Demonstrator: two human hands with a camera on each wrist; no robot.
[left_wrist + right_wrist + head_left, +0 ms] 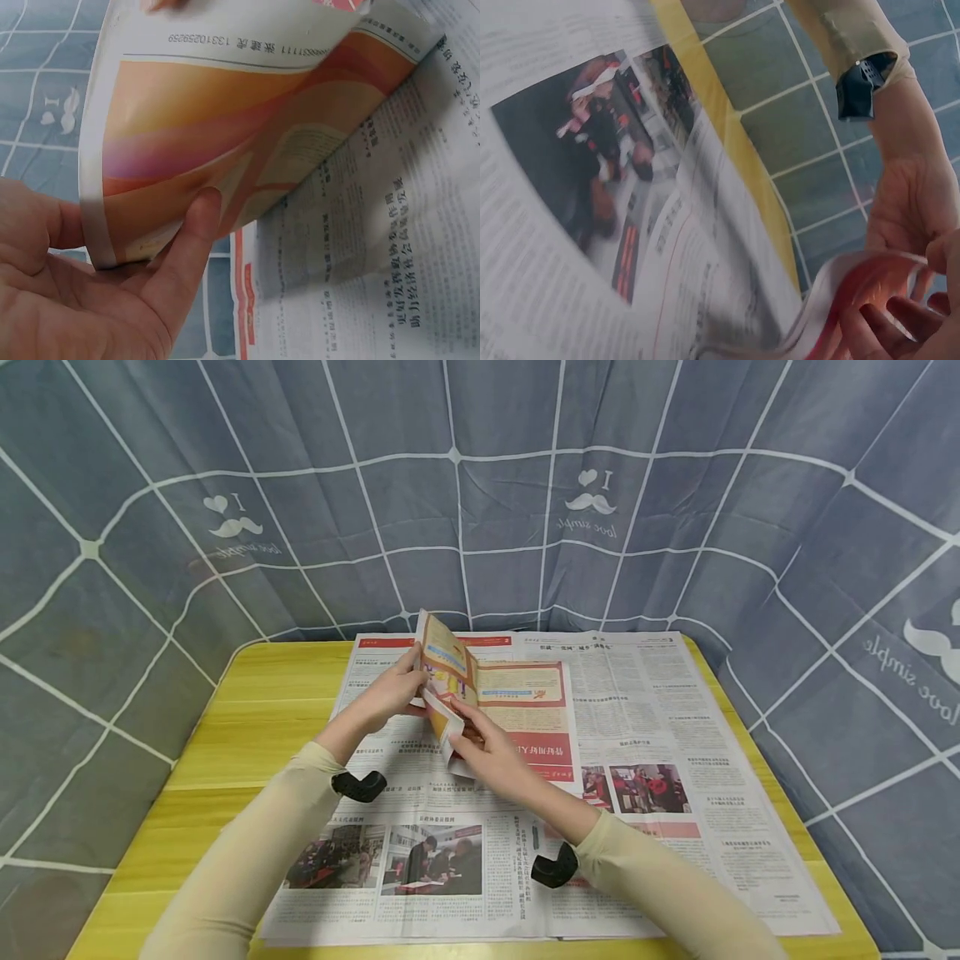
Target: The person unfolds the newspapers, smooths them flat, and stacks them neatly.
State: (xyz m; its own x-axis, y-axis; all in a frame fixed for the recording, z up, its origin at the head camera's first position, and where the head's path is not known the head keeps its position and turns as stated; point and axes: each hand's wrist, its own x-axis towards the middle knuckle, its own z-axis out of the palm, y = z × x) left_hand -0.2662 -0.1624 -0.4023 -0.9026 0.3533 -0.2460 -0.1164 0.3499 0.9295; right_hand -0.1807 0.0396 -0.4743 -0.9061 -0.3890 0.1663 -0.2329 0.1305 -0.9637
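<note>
A folded newspaper section [525, 685] with orange and red print lies at the middle, its left part lifted. My left hand [390, 693] pinches the raised page [447, 664] by its left edge. My right hand [491, 752] holds the near edge of this lifted part, fingers and thumb on either side. In the left wrist view, the left hand [90, 300] has the orange-patterned sheet [195, 142] between its fingers. The right wrist view shows the right hand [900, 334] at the curled red sheet [855, 289], with the left hand [911, 202] beyond.
Large opened newspaper sheets [637, 718] lie under the work on a yellow wood-grain table [247, 718]. A grey curtain with white grid lines [510, 502] rises behind the table and along its sides. Both wrists wear black devices [555, 866].
</note>
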